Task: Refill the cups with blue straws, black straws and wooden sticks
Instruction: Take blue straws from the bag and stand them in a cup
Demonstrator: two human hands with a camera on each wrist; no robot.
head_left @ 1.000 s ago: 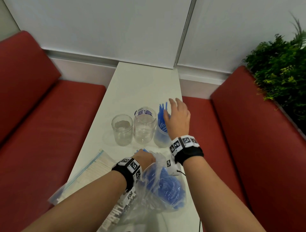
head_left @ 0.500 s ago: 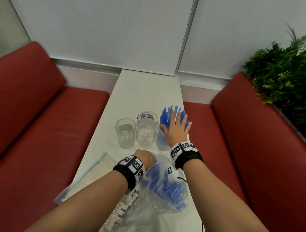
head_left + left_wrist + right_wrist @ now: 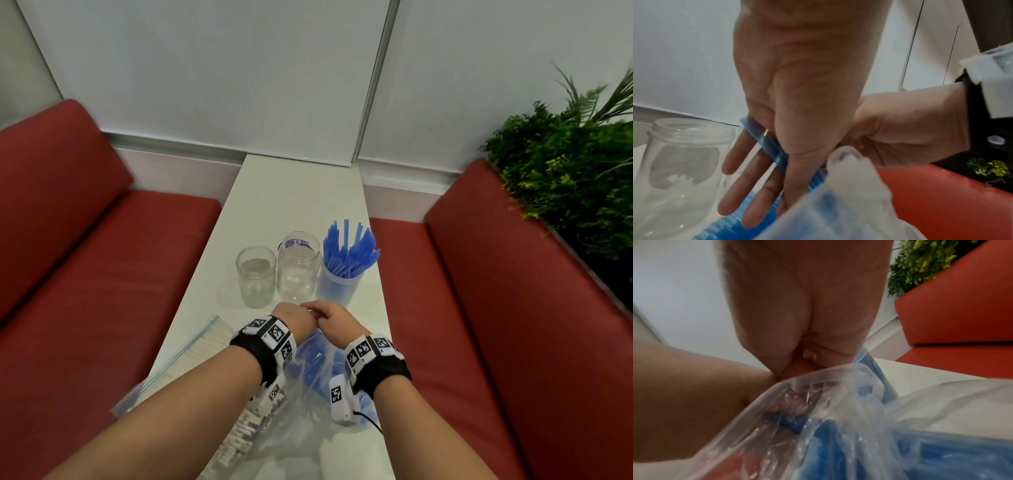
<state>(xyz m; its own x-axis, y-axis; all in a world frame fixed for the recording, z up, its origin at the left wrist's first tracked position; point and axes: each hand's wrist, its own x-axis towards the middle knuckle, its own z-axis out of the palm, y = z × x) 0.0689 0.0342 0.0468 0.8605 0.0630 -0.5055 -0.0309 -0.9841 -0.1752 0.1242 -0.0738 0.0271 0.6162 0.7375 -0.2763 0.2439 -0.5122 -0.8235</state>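
Three cups stand in a row on the white table (image 3: pixel 294 192): a small empty glass jar (image 3: pixel 255 277), a taller empty clear jar (image 3: pixel 298 270) and a cup full of blue straws (image 3: pixel 344 263). Just in front of them, both hands meet at the mouth of a clear bag of blue straws (image 3: pixel 308 371). My left hand (image 3: pixel 294 320) pinches the bag's blue zip strip (image 3: pixel 764 139) between thumb and straight fingers. My right hand (image 3: pixel 330 322) has curled fingers that pinch the bag's top edge (image 3: pixel 818 376). The straws inside show as a blue mass (image 3: pixel 931 456).
A zip bag of pale wooden sticks (image 3: pixel 191 356) lies at the table's left edge. White wrapped pieces (image 3: pixel 245 433) lie under my left forearm. Red benches (image 3: pixel 102 274) flank the narrow table, with a green plant (image 3: pixel 565 178) at the right.
My right hand left the blue straws in the cup and came back to the bag's mouth, beside my left hand. The left hand stayed on the bag.
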